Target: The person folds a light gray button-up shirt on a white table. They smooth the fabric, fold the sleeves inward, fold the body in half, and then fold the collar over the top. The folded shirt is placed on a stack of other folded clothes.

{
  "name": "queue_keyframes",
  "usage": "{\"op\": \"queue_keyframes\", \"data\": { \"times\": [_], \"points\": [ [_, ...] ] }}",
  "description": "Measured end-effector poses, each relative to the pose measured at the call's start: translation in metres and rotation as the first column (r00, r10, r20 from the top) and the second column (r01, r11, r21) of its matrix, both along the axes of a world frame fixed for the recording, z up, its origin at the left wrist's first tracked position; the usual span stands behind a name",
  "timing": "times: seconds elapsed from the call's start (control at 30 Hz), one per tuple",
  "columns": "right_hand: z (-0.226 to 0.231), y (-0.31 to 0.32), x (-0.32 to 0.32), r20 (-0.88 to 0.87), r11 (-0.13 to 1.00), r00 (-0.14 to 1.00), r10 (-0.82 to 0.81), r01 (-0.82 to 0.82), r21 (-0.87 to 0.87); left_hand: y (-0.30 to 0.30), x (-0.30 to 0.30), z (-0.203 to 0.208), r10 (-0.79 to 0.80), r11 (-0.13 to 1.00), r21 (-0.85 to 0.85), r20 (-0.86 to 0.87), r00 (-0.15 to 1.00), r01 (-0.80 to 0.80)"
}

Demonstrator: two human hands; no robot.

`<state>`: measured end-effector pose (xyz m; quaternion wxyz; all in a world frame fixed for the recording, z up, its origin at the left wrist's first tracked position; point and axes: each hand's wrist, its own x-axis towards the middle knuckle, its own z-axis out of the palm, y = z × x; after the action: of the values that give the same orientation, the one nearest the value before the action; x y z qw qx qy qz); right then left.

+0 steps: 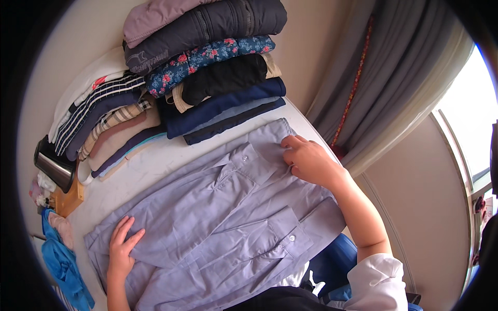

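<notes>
A greyish-lavender garment [207, 207] lies spread across the white table, its cloth wrinkled in places. It has two buttoned flap pockets, an upper flap [245, 159] and a lower flap [291, 238]; I cannot tell whether it is a shirt or trousers. Near its left edge, my left hand [123, 246] rests flat on the cloth with fingers apart. At the far right end, my right hand [308, 158] has curled fingers pinching the fabric. The garment's near edge runs out of sight by my body.
Tall folded piles stand along the wall: dark jackets [207, 33], a floral piece [207, 59], navy clothes [223, 106] and striped and checked clothes [109, 103]. At the left are a black-and-silver container [56, 166] and blue cloth [65, 262]. Grey curtains [384, 67] hang beyond the table [140, 163].
</notes>
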<state>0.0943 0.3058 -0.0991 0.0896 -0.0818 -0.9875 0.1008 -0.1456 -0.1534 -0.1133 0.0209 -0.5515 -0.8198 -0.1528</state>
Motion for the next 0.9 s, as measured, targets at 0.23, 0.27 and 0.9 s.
{"op": "queue_keyframes", "data": {
  "times": [0.23, 0.27, 0.9],
  "points": [
    [-0.005, 0.029, 0.013, -0.289, 0.998, 0.955, 0.065, -0.061, 0.021, 0.025, -0.026, 0.008, -0.043, 0.997, 0.061, 0.026, 0.999, 0.041],
    [-0.001, 0.028, 0.014, -0.334, 0.997, 0.94, 0.074, -0.068, 0.029, 0.026, -0.028, 0.013, -0.037, 0.996, 0.077, -0.002, 0.999, 0.037],
    [0.021, -0.146, -0.056, -0.243, 0.647, 0.605, 0.758, -0.742, 0.176, -0.009, -0.042, -0.007, 0.099, 0.977, 0.181, 0.09, 0.991, -0.114]
  ]
}}
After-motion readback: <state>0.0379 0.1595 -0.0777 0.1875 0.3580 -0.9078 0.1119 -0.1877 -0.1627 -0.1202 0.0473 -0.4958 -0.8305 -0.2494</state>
